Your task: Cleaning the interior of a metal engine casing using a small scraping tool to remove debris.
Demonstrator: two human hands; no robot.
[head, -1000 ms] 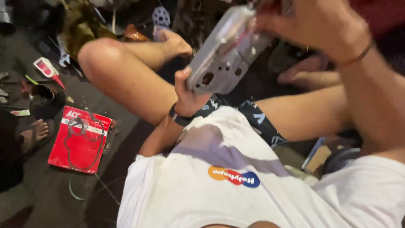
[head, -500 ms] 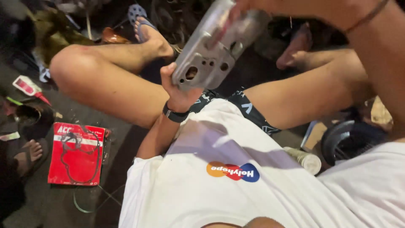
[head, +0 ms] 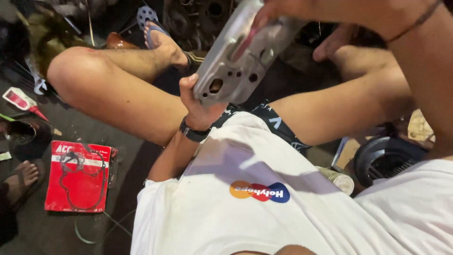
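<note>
Dark cluttered floor, grey metal cover (head: pixel 240 56) gripped between both hands, left hand (head: pixel 200 106) below, right hand (head: pixel 288 12) above

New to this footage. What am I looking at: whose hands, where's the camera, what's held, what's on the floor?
There is no machine here: a person sits on the floor, and one camera worn on their head looks down over their white shirt and bare legs. The left hand supports the lower end of a flat grey cast-metal part with several holes; the right hand grips its upper end. On the dark floor lie a red flat packet showing a gasket outline, a small white and red tube and a black ribbed round part. Another person's sandalled foot shows at the left edge.
</note>
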